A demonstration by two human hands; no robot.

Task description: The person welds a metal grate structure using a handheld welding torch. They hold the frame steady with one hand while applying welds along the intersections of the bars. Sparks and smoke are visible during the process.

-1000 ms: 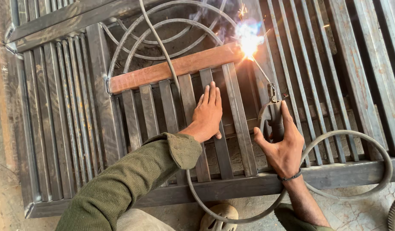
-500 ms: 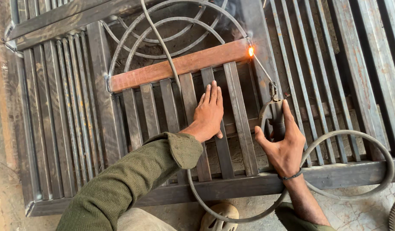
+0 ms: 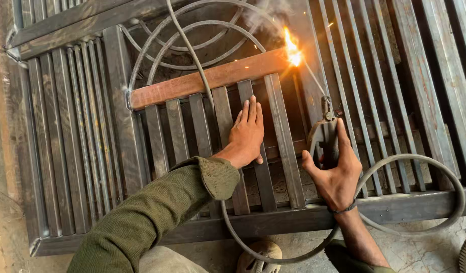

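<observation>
Two hands: both work over a metal grille (image 3: 116, 151).
Left hand (image 3: 247, 132): flat on the short upright bars (image 3: 281, 141) below the rusty crossbar (image 3: 207, 80), fingers straight and together.
Right hand (image 3: 336, 172): fingers clamped on the electrode holder (image 3: 326, 134), right of those bars.
Arc (image 3: 292, 53): sparks at the crossbar's right end.
Cable (image 3: 425, 167): loops beside the right hand.
</observation>
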